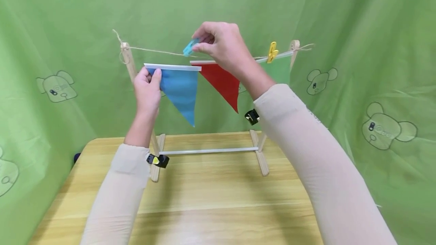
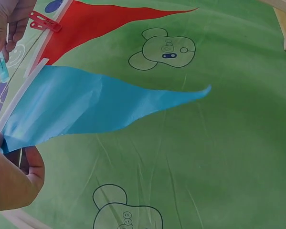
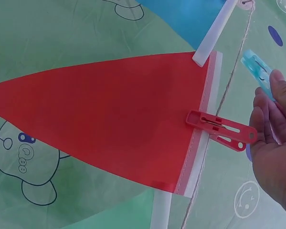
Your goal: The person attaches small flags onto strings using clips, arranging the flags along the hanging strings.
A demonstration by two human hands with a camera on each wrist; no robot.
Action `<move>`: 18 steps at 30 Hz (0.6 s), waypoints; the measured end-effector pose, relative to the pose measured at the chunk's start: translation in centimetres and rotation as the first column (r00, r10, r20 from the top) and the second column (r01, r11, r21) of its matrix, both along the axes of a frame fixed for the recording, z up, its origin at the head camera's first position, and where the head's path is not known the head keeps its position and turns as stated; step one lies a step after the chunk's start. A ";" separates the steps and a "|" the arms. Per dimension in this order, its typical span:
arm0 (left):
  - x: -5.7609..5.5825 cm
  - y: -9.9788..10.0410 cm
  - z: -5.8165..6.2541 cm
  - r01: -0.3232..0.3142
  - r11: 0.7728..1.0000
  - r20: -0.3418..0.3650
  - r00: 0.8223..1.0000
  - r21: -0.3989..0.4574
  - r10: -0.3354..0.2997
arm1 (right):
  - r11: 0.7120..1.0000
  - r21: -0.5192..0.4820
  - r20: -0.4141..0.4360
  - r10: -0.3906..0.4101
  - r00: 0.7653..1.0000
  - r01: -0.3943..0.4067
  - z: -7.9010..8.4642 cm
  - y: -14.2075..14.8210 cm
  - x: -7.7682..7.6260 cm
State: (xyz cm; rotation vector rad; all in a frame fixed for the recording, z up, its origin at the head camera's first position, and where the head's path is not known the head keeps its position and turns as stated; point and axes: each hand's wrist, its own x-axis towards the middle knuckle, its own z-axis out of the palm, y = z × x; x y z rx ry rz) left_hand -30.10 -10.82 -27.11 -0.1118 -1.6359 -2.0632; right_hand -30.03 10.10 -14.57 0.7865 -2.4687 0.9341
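Note:
A blue triangular pennant (image 1: 180,90) with a white top band hangs from my left hand (image 1: 148,86), which pinches its upper left corner between thumb and fingers. Just above, my right hand (image 1: 221,42) holds a light blue clothespin (image 1: 190,47) close to the twine (image 1: 156,51). Beside the blue pennant hangs a red pennant (image 1: 223,80), partly behind my right hand in the head view. A red clothespin (image 3: 221,129) clips it to the twine in the right wrist view. The blue band's end overlaps the red one's edge there.
A yellow clothespin (image 1: 272,52) fastens a green pennant (image 1: 281,69) near the twine's right end. Wooden posts (image 1: 129,61) carry the twine, with a white rod (image 1: 207,151) joining their feet on the wooden table (image 1: 211,192). Green curtain (image 1: 340,29) surrounds it.

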 end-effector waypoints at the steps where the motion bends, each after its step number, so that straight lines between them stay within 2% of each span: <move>1: 0.0 -0.1 0.0 -0.004 1.000 -0.001 1.000 0.000 0.004 | 1.000 0.003 -0.001 0.001 1.000 -0.001 0.0 -0.1 0.0; 18: 0.3 0.3 1.0 -0.024 1.000 -0.028 0.999 0.003 0.024 | 0.993 0.116 -0.024 -0.020 1.000 0.023 1.1 -0.7 -0.2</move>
